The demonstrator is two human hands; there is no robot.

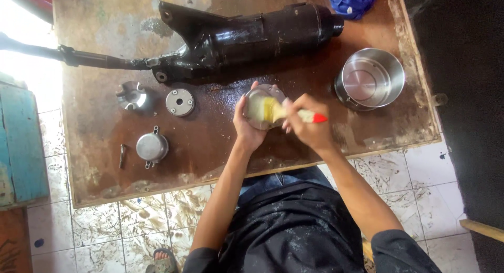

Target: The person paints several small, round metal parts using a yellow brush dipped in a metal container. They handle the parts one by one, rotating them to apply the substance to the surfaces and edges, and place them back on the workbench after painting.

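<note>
The left hand [248, 127] cups a round metal part [261, 107] over the wet board [210, 141]; the right hand [307, 125] is closed on a brush [286, 114] — bristles on the part; a disc [179, 102], hub [131, 95] and cap [152, 147] lie apart — seemingly not brushed yet.

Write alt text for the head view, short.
A person's left hand holds a round metal part over a worn brown table while the right hand brushes it with a red-tipped paintbrush. Behind lie a black engine housing and a steel pot; smaller metal parts sit to the left.
</note>
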